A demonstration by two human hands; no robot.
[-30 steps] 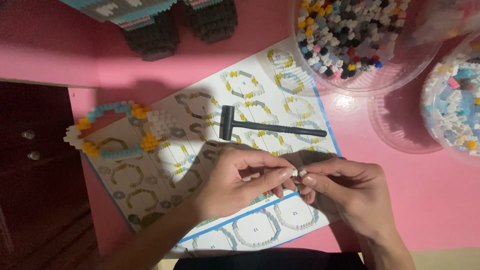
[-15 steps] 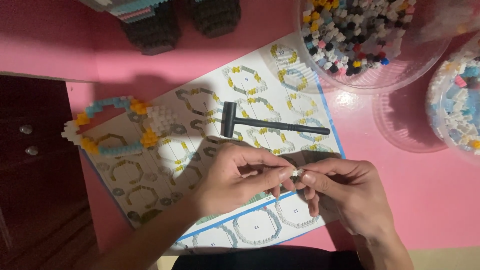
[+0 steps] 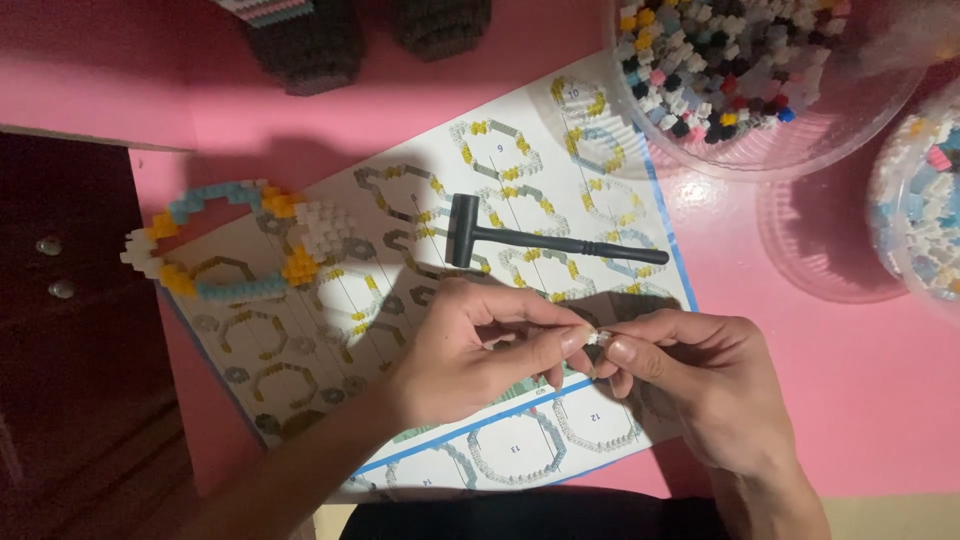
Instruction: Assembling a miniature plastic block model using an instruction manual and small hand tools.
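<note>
The tiny white brick (image 3: 596, 339) sits between the two hands, above the lower right part of the sheet (image 3: 400, 300); it is so small and so covered that its long axis and its direction cannot be told. The left hand (image 3: 470, 350) comes from the lower left, thumb and forefinger closed tight on the brick, the other fingers curled loosely under. The right hand (image 3: 700, 375) meets it from the right, also with thumb and forefinger pinched shut on the same piece, so that the fingertips of both hands nearly touch. The sheet is a pale paper with printed ring-shaped diagrams in grey, yellow and blue, and a blue border; it lies slanted on the pink table (image 3: 850, 400), which is smooth and matt. On the sheet, just above the hands, lies a small black hammer (image 3: 540, 240), plastic by its look, with its head to the left and its thin handle pointing to the right and a little down. At the left edge of the sheet lies a ring (image 3: 225, 240) built of little bricks, blue, orange and white, with a knobby surface. At the upper right stands a clear round bowl (image 3: 800, 150) full of mixed coloured bricks, and a second bowl (image 3: 925, 220), with mostly pale bricks, is at the right edge. Two dark brick models (image 3: 310, 45) stand at the top.
</note>
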